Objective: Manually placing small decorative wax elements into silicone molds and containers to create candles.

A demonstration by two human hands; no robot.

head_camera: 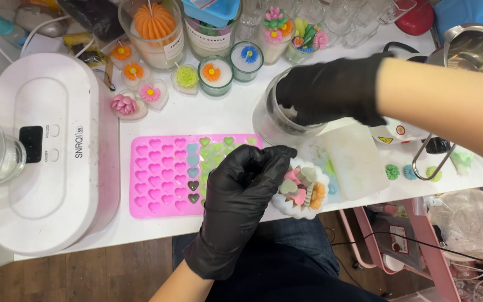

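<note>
My left hand (240, 193), in a black glove, holds a small white scalloped dish (301, 189) full of little coloured wax hearts, just above the table's front edge. My right hand (331, 90), also in a black glove, reaches into the mouth of a clear glass jar (275, 122) standing behind the dish; its fingertips are inside the jar and I cannot tell what they hold. A pink silicone heart mould (163, 174) lies flat to the left of my left hand, with several green, blue and dark hearts in its right-hand columns.
A white machine (51, 151) fills the left of the table. Flower-topped candles in glass cups (214, 75) and heart dishes line the back. A translucent mould (356, 162), a metal pitcher (476, 47) and small wax flowers (392, 171) sit right. A pink trolley (420, 240) stands below.
</note>
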